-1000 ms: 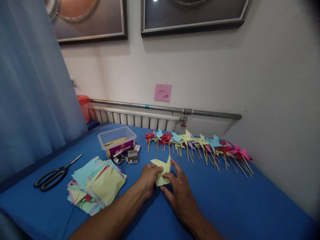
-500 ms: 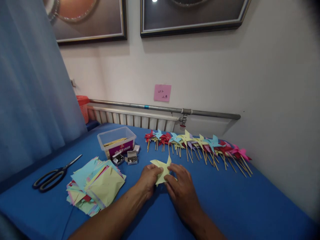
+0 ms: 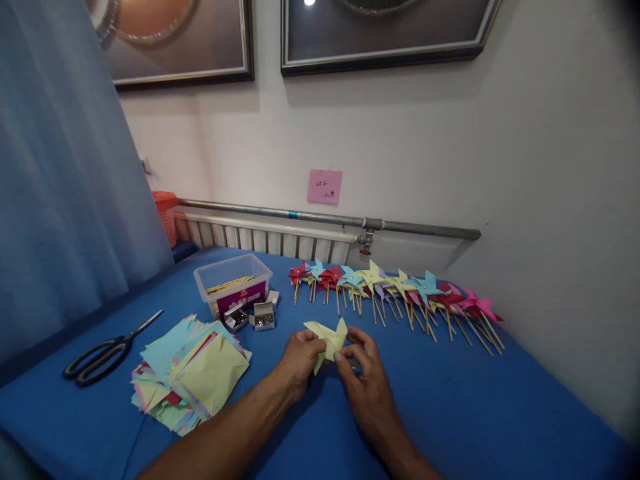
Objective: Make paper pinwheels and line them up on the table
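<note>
Between my hands, above the blue cloth, is a pale yellow paper pinwheel [image 3: 332, 339] with its blades folded toward the middle. My left hand [image 3: 301, 360] pinches it from the left, thumb lying near its centre. On the other side my right hand [image 3: 365, 373] has thumb and fingertips closed on the lower right of the paper. No stick shows on this pinwheel. Left of my forearm lies a messy stack of cut paper squares [image 3: 213, 373] in yellow, blue and pink.
Black-handled scissors [image 3: 107, 353] lie at the left. A clear plastic box [image 3: 200, 275] holds thin sticks [image 3: 230, 285]; small open boxes of metal pins [image 3: 263, 320] stand before it. Finished pinwheels on sticks [image 3: 425, 287] form a row along the wall, below a metal pipe [image 3: 425, 229].
The pinwheel has shifted slightly to the right and turned a little. My right thumb has moved to its lower edge, and the right fingers have gone partly behind the paper.
</note>
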### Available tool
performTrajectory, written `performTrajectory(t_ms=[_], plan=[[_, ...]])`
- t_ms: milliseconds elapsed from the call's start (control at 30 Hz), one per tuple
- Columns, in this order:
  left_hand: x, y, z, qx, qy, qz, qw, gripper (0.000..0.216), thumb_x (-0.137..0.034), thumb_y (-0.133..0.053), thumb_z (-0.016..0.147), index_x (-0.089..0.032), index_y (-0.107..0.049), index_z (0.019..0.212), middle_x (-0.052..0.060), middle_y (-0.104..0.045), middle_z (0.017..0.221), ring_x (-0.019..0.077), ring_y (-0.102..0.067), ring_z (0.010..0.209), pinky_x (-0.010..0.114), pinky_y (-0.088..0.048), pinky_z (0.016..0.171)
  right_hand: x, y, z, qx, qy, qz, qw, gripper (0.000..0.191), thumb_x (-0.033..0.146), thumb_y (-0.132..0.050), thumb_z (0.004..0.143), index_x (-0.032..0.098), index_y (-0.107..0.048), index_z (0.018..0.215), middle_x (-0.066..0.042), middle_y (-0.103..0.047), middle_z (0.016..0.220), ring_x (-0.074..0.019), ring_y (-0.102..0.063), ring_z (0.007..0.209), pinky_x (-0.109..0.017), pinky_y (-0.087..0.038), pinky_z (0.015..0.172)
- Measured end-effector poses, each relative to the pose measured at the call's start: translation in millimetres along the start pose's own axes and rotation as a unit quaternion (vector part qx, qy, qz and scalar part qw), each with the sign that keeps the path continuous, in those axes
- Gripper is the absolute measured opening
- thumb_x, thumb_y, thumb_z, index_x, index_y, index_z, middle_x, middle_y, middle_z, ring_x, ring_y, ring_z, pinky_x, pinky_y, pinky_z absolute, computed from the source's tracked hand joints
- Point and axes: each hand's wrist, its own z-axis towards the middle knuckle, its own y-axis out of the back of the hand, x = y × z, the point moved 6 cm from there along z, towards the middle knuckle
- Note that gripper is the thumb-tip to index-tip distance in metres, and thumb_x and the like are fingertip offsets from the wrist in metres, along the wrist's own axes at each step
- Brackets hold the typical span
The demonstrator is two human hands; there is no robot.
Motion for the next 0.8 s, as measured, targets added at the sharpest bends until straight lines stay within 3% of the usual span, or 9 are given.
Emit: performTrajectory(t_ms=[100,233,567,800], plan=[[3,1,1,-0.001,0.000,0.014,1.000,0.025,-0.028,-0.077,0.053,-0.014,-0.060,0.066,0.002,-0.064,0.061,0.0101,-0.053,0.050,0.025,-0.042,0.054,-13,-4,2,0.000,-0.095,0.066,0.993,0.030,0.044,-0.057,0.086,0.021,-0.067,0.069,-0.014,-0.060,0.125,-0.0296,-0.058,0.118,-0.038,-0.047,0.093],[4,2,2,-0.015,0.004,0.033,0.999,0.025,-0.028,-0.077,0.053,-0.014,-0.060,0.066,0.001,-0.064,0.060,0.0101,-0.052,0.049,0.025,-0.042,0.053,-19,-7,3,0.007,-0.152,0.099,0.983,0.030,0.046,-0.057,0.081,0.021,-0.065,0.066,-0.014,-0.065,0.120,-0.0283,-0.063,0.106,-0.037,-0.046,0.091],[4,1,1,-0.015,-0.002,0.039,0.999,0.026,-0.028,-0.078,0.051,-0.015,-0.057,0.061,0.000,-0.061,0.057,0.0108,-0.051,0.049,0.026,-0.043,0.053,-14,-6,4,0.006,-0.138,0.072,0.988,0.025,0.041,-0.057,0.076,0.021,-0.058,0.061,-0.011,-0.066,0.108,-0.0260,-0.063,0.095,-0.034,-0.043,0.087],[6,2,4,-0.021,-0.008,0.077,0.997,0.024,-0.029,-0.074,0.054,-0.016,-0.056,0.060,-0.001,-0.057,0.054,0.0092,-0.048,0.046,0.024,-0.040,0.050,-12,-9,2,0.016,-0.130,0.071,0.989,0.027,0.043,-0.055,0.080,0.023,-0.051,0.063,0.000,-0.058,0.073,-0.0200,-0.057,0.071,-0.030,-0.043,0.071]])
